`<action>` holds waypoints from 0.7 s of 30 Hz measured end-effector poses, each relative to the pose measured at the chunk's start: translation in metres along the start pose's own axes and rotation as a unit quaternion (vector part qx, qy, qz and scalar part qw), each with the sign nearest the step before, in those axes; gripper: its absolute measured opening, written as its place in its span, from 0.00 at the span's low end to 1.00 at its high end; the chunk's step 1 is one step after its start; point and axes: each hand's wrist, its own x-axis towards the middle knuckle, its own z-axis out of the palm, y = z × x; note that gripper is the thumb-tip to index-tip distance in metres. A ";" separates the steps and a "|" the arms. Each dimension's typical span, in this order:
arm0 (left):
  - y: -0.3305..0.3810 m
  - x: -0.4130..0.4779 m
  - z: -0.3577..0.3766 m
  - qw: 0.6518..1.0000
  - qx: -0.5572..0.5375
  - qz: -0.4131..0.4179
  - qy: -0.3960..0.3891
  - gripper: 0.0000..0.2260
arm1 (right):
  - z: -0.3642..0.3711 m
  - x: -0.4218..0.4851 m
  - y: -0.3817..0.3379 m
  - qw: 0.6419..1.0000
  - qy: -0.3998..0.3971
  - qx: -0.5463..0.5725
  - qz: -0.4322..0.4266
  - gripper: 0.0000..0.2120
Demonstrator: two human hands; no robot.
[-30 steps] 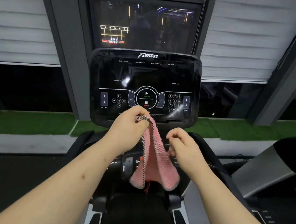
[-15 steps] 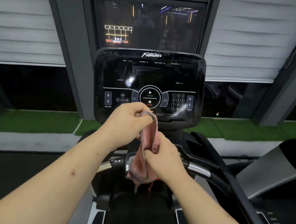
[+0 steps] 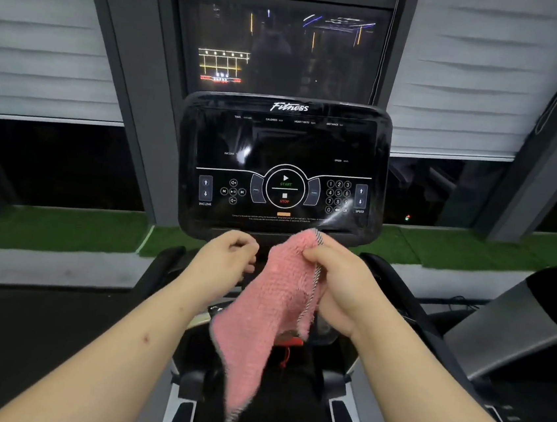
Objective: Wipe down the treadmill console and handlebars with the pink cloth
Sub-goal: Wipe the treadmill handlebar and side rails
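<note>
The pink cloth (image 3: 269, 306) with a striped grey edge hangs unfolded below the console, its lower corner reaching down over the treadmill deck. My right hand (image 3: 341, 282) grips its upper right part, fingers curled into the fabric. My left hand (image 3: 227, 262) sits just left of the cloth with loosely curled fingers, holding nothing. The black glossy treadmill console (image 3: 283, 149) stands upright directly ahead, a little above both hands. The dark handlebars (image 3: 399, 292) curve out beneath my forearms and are largely hidden by them.
A second treadmill (image 3: 511, 335) stands close on the right. Behind the console are a dark window (image 3: 280, 46) with reflections, grey pillars and closed blinds. A strip of green turf (image 3: 48, 228) runs along the wall. A red safety cord (image 3: 286, 352) hangs under the console.
My left hand has let go of the cloth's top corner and drawn left. My right hand now holds the cloth alone, and it has fallen open to hang longer.
</note>
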 end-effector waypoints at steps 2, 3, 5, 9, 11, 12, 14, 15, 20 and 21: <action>-0.009 0.000 0.003 0.999 -0.028 -0.032 -0.023 0.09 | -0.004 0.005 -0.004 0.999 0.017 0.037 -0.002 0.14; -0.013 -0.001 0.004 0.997 -0.037 -0.048 -0.038 0.11 | -0.006 0.006 -0.006 0.998 0.024 0.055 -0.001 0.14; -0.017 -0.004 0.005 0.991 -0.063 -0.091 -0.069 0.18 | -0.008 0.009 -0.009 0.996 0.032 0.088 0.001 0.13; -0.025 -0.006 0.008 0.971 -0.115 -0.167 -0.124 0.30 | -0.009 0.015 -0.014 0.988 0.043 0.149 -0.015 0.14; -0.026 -0.003 0.011 0.958 -0.165 -0.171 -0.161 0.33 | -0.009 0.016 -0.016 0.984 0.049 0.172 -0.018 0.14; -0.024 -0.003 0.012 0.950 -0.201 -0.158 -0.178 0.33 | -0.009 0.017 -0.017 0.982 0.052 0.181 -0.018 0.13; -0.017 -0.001 0.016 0.941 -0.265 -0.123 -0.173 0.28 | -0.011 0.017 -0.018 0.979 0.052 0.196 -0.015 0.13; -0.012 0.001 0.018 0.938 -0.285 -0.111 -0.162 0.25 | -0.012 0.017 -0.018 0.978 0.053 0.203 -0.012 0.13; 0.001 0.006 0.021 0.945 -0.284 -0.086 -0.136 0.18 | -0.016 0.018 -0.023 0.978 0.075 0.197 -0.003 0.14; 0.003 0.007 0.021 0.937 -0.307 -0.089 -0.142 0.19 | -0.018 0.019 -0.023 0.978 0.080 0.194 -0.005 0.15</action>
